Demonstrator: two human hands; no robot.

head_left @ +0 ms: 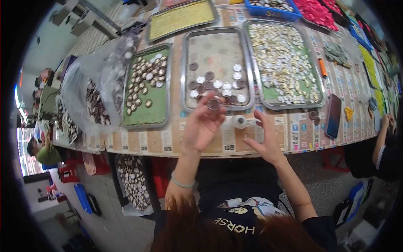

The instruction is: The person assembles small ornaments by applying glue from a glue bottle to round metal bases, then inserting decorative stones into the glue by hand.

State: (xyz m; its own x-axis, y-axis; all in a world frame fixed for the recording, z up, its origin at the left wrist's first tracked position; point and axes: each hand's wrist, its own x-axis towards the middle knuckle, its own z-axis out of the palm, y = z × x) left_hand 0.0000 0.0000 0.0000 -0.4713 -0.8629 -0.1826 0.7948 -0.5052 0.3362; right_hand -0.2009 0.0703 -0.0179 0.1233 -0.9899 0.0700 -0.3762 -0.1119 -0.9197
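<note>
My left hand (204, 126) is raised over the near edge of the middle metal tray (183, 67), its fingers closed on a small round brown disc (214, 103). Brown and white round discs lie in the near half of that tray. To its right, my right hand (268, 140) is open above the table edge, thumb and fingers apart, with nothing in it. Between my hands stands a small white bottle (239, 122) with a dark tip. A green-lined tray (147, 119) on the left holds shiny brown domed pieces and a few white ones.
At right, a tray (324, 94) is spread with small gold and white pieces. Beyond it lie an orange marker (322, 67) and a phone (333, 115). A clear plastic bag (79, 75) sits far left, a yellow-surfaced tray (182, 20) at the back. Another person's hand (388, 122) is at far right.
</note>
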